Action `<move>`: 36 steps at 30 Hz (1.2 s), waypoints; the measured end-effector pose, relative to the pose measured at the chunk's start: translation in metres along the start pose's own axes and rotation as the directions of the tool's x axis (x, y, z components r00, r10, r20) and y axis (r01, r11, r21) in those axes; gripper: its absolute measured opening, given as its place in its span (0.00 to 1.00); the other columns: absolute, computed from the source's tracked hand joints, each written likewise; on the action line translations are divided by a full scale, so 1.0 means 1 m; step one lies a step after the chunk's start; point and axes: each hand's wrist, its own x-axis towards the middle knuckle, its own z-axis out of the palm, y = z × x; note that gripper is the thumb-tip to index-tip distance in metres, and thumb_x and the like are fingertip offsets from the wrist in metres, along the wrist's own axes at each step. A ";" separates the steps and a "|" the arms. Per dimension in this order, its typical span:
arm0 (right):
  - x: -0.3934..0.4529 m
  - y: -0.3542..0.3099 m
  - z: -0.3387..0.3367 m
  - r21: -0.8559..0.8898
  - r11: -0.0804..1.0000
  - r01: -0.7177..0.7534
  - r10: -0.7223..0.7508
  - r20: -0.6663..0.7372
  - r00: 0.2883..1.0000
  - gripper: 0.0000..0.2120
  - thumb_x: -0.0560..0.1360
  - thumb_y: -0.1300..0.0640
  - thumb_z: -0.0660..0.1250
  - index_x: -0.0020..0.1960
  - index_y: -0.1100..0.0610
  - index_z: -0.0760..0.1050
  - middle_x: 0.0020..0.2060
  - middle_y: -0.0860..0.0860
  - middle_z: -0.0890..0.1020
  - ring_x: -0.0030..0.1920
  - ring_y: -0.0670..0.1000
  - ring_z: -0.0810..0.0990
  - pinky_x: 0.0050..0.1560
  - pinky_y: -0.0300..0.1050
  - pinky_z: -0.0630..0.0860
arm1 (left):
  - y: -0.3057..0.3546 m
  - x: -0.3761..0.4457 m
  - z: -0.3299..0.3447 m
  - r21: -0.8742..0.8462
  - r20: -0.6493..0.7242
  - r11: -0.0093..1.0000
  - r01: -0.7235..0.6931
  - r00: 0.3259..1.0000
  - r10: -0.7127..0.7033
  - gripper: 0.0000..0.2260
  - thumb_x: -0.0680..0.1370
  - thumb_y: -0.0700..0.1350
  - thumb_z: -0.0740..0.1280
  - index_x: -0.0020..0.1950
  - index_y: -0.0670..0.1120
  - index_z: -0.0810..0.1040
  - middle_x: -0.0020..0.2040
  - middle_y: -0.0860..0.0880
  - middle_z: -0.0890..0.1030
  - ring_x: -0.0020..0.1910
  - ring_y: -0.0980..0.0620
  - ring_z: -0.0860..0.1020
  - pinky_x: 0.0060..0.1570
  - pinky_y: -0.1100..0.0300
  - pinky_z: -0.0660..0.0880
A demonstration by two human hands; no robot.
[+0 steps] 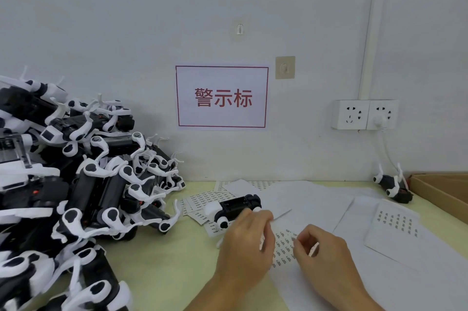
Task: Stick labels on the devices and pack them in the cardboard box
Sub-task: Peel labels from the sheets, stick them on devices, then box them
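A pale green surface (164, 260) meets a white wall with a red-bordered sign (221, 96). Devices (76, 184) pile at left; cardboard box (440, 189) at right edge. Both hands' fingers pinch the label sheet (283, 244): left hand (247, 242), right hand (321, 252).

On the desk (162, 270), the device heap (76, 184) lies at nine o'clock, one device (234, 209) at centre, the cardboard box (440, 189) at three, label sheets (392, 224) between

red-bordered wall sign (221, 97), two wall hooks (285, 67), double socket (364, 114), white cable (387, 152)
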 end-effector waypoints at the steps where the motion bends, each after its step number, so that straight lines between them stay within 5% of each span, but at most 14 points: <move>1: 0.000 0.001 0.001 -0.002 1.000 -0.004 0.004 0.011 1.000 0.10 0.74 0.54 0.70 0.35 0.49 0.76 0.34 0.40 0.81 0.29 0.45 0.75 0.38 0.44 0.76 | -0.004 0.003 -0.001 0.090 -0.053 0.994 -0.070 0.996 0.075 0.05 0.76 0.39 0.64 0.50 0.46 0.76 0.41 0.53 0.77 0.41 0.53 0.74 0.40 0.60 0.72; 3: 0.000 0.003 0.002 -0.007 1.000 -0.013 0.013 0.026 1.000 0.09 0.75 0.53 0.70 0.36 0.48 0.76 0.34 0.40 0.81 0.30 0.45 0.76 0.39 0.45 0.77 | -0.013 0.009 -0.008 0.278 -0.068 0.959 -0.045 0.995 0.067 0.09 0.73 0.41 0.65 0.54 0.46 0.76 0.49 0.51 0.80 0.49 0.47 0.76 0.47 0.55 0.73; 5: 0.000 0.004 0.003 -0.010 1.000 -0.019 0.019 0.027 0.999 0.08 0.75 0.52 0.69 0.36 0.48 0.76 0.34 0.39 0.81 0.30 0.45 0.76 0.39 0.45 0.77 | -0.024 0.009 -0.013 0.444 -0.003 0.891 0.094 0.995 -0.104 0.16 0.71 0.46 0.70 0.59 0.47 0.77 0.60 0.48 0.80 0.59 0.43 0.76 0.54 0.49 0.74; 9: 0.001 0.005 0.004 -0.022 1.000 -0.021 0.022 0.027 0.999 0.09 0.74 0.52 0.70 0.36 0.47 0.76 0.34 0.39 0.81 0.30 0.44 0.76 0.38 0.44 0.76 | -0.041 0.004 -0.017 0.553 0.187 0.781 0.290 0.870 -0.456 0.27 0.76 0.59 0.66 0.73 0.52 0.70 0.73 0.52 0.70 0.71 0.45 0.67 0.66 0.49 0.66; 17: 0.003 0.005 0.004 -0.033 0.999 -0.016 0.017 0.028 0.999 0.08 0.74 0.52 0.69 0.36 0.47 0.77 0.33 0.38 0.81 0.30 0.44 0.76 0.37 0.43 0.76 | -0.044 0.004 -0.022 0.469 0.055 0.800 0.374 0.892 -0.449 0.18 0.69 0.43 0.76 0.58 0.46 0.81 0.52 0.49 0.81 0.52 0.44 0.77 0.51 0.51 0.74; 20: 0.003 0.005 0.003 -0.030 0.999 -0.011 0.012 0.033 0.999 0.09 0.75 0.52 0.69 0.36 0.47 0.77 0.33 0.39 0.81 0.29 0.43 0.75 0.37 0.42 0.76 | -0.036 0.013 -0.027 0.323 -0.008 0.785 0.528 0.831 -0.556 0.13 0.73 0.46 0.73 0.56 0.49 0.78 0.49 0.53 0.78 0.49 0.48 0.75 0.49 0.53 0.72; 23: 0.005 0.004 0.002 -0.026 1.000 -0.010 0.011 0.031 0.999 0.09 0.75 0.52 0.69 0.36 0.46 0.77 0.33 0.39 0.81 0.29 0.43 0.75 0.36 0.41 0.75 | -0.028 0.023 -0.032 0.023 0.005 0.684 0.729 0.684 -0.730 0.10 0.73 0.48 0.72 0.46 0.49 0.72 0.41 0.54 0.77 0.41 0.51 0.76 0.38 0.55 0.71; 26: 0.005 0.004 0.001 -0.017 1.000 -0.012 0.012 0.025 1.000 0.08 0.75 0.52 0.69 0.36 0.47 0.77 0.33 0.39 0.81 0.29 0.44 0.75 0.36 0.41 0.75 | -0.026 0.029 -0.034 -0.253 0.237 0.453 0.855 0.509 -0.828 0.11 0.73 0.45 0.71 0.47 0.45 0.70 0.35 0.52 0.77 0.32 0.52 0.74 0.34 0.59 0.68; 30: 0.004 0.006 0.001 -0.017 1.000 -0.009 0.010 0.027 1.000 0.09 0.75 0.52 0.70 0.36 0.47 0.77 0.34 0.40 0.81 0.29 0.44 0.75 0.36 0.41 0.75 | -0.023 0.027 -0.035 -0.334 0.561 0.142 0.932 0.318 -0.764 0.10 0.75 0.43 0.65 0.55 0.47 0.69 0.34 0.45 0.80 0.29 0.50 0.71 0.28 0.61 0.65; 32: 0.005 0.007 0.001 -0.024 1.000 -0.010 0.011 0.026 1.000 0.09 0.75 0.52 0.70 0.36 0.47 0.77 0.33 0.39 0.81 0.28 0.44 0.75 0.36 0.42 0.75 | -0.020 0.024 -0.034 -0.344 0.637 0.085 0.935 0.299 -0.710 0.14 0.71 0.45 0.66 0.56 0.51 0.70 0.44 0.41 0.85 0.35 0.44 0.79 0.29 0.61 0.67; 34: 0.006 0.008 0.001 -0.027 1.000 -0.010 0.010 0.023 1.000 0.09 0.75 0.53 0.70 0.36 0.47 0.77 0.33 0.39 0.81 0.28 0.44 0.75 0.35 0.41 0.75 | -0.017 0.020 -0.031 -0.374 0.672 0.059 0.925 0.314 -0.670 0.18 0.68 0.45 0.66 0.57 0.56 0.72 0.43 0.45 0.86 0.49 0.36 0.83 0.36 0.56 0.69; 36: 0.007 0.008 0.001 -0.017 1.000 -0.006 0.006 0.015 1.000 0.09 0.75 0.54 0.70 0.36 0.47 0.77 0.34 0.39 0.82 0.28 0.43 0.76 0.34 0.40 0.74 | -0.016 0.019 -0.027 -0.433 0.678 0.029 0.901 0.347 -0.649 0.21 0.68 0.42 0.66 0.57 0.63 0.73 0.43 0.45 0.85 0.48 0.36 0.83 0.42 0.48 0.70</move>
